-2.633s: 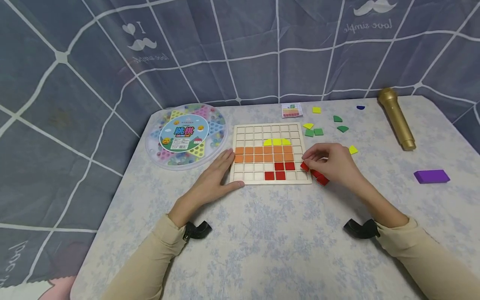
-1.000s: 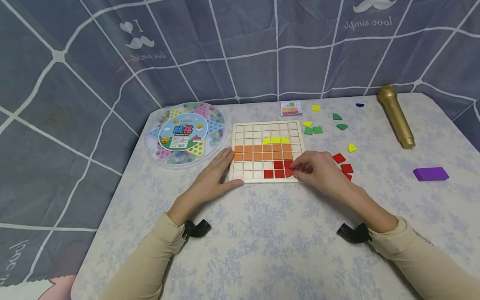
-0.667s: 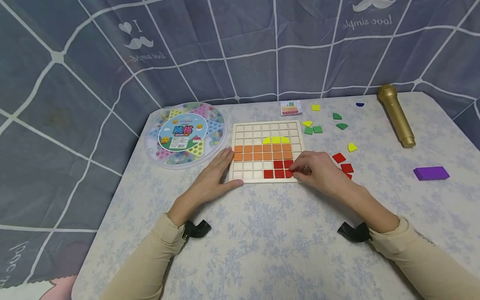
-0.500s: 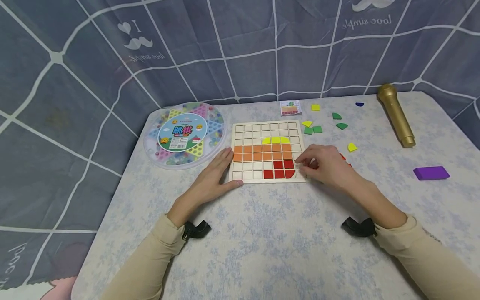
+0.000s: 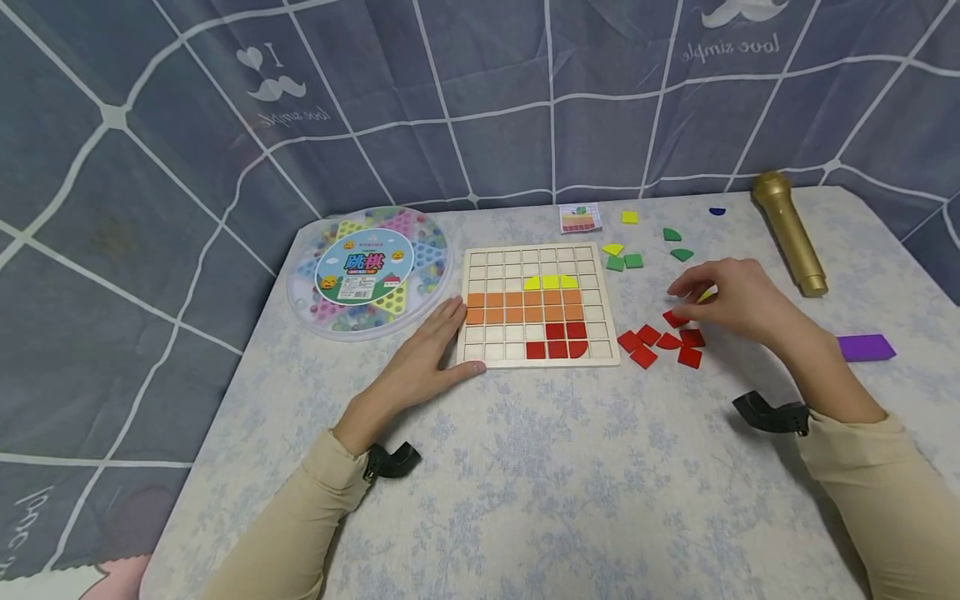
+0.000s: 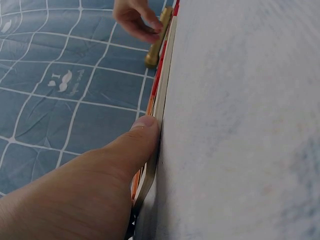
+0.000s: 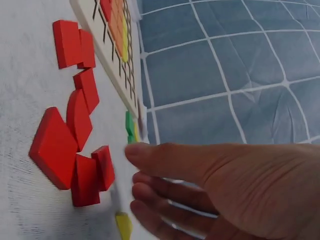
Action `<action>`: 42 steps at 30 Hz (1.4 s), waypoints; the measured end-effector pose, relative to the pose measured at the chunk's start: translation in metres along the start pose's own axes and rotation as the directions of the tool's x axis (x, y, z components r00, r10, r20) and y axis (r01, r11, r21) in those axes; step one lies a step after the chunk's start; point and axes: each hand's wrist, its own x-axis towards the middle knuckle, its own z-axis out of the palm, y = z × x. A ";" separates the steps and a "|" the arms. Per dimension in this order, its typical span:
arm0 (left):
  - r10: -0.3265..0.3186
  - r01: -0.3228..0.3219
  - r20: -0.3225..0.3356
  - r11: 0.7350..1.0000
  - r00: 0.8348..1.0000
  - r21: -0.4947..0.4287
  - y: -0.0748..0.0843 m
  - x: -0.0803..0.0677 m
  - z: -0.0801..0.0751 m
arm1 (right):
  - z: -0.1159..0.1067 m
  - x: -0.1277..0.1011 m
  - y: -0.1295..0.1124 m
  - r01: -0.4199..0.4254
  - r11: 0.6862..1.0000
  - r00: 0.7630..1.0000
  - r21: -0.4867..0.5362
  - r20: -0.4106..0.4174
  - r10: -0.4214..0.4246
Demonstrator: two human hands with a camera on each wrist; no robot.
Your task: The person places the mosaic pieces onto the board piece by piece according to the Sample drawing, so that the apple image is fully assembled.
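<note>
A pale wooden grid board (image 5: 497, 272) lies on the table, holding rows of orange tiles (image 5: 516, 314), yellow tiles (image 5: 551, 282) and red tiles (image 5: 557, 332). One red tile with a rounded corner (image 5: 577, 349) fills a bottom-row cell. Along the board's left edge rests my left hand (image 5: 420, 360), fingers extended and thumb (image 6: 142, 131) at the near corner. My right hand (image 5: 731, 300) hovers over the loose red tiles (image 5: 643, 357), thumb and fingers apart in the right wrist view with nothing between them. Below its fingertips lies a red tile (image 7: 105, 167); a yellow tile (image 7: 123, 226) is partly hidden.
Green tiles (image 5: 633, 261), a yellow square (image 5: 629, 217) and a small pattern card (image 5: 581, 218) lie behind. A round Chinese checkers box (image 5: 365, 265) stands left. On the right are a gold microphone (image 5: 791, 237) and a purple block (image 5: 866, 347).
My right hand set a round-cornered red tile into the board's bottom row and let it go. It then moved right, over the loose red tiles. The left hand stayed still.
</note>
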 end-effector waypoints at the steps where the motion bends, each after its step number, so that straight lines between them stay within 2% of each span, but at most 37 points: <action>1: -0.001 0.001 0.000 1.000 1.000 0.000 0.000 0.000 0.000 | 0.001 0.001 0.002 0.005 1.000 1.000 -0.007 0.016 -0.005; 7: -0.004 0.004 -0.002 1.000 1.000 -0.001 0.000 -0.001 0.000 | 0.007 0.005 0.003 0.003 1.000 0.998 -0.019 0.067 -0.001; 20: -0.017 0.017 -0.006 1.000 1.000 -0.007 -0.001 -0.003 -0.003 | 0.015 0.008 -0.010 -0.078 0.997 0.997 0.007 0.028 0.078; 28: -0.019 0.019 0.001 1.000 1.000 -0.005 -0.003 -0.003 -0.001 | 0.023 0.013 -0.021 -0.040 0.998 0.999 0.056 -0.006 0.040; 35: -0.012 0.012 -0.002 1.000 1.000 0.001 -0.002 -0.002 -0.001 | 0.032 0.028 -0.056 0.051 0.995 0.999 0.086 0.012 -0.052; 42: -0.006 0.006 0.004 1.000 1.000 0.000 0.000 -0.001 0.000 | 0.051 0.045 -0.090 0.138 0.975 0.987 0.173 0.053 -0.149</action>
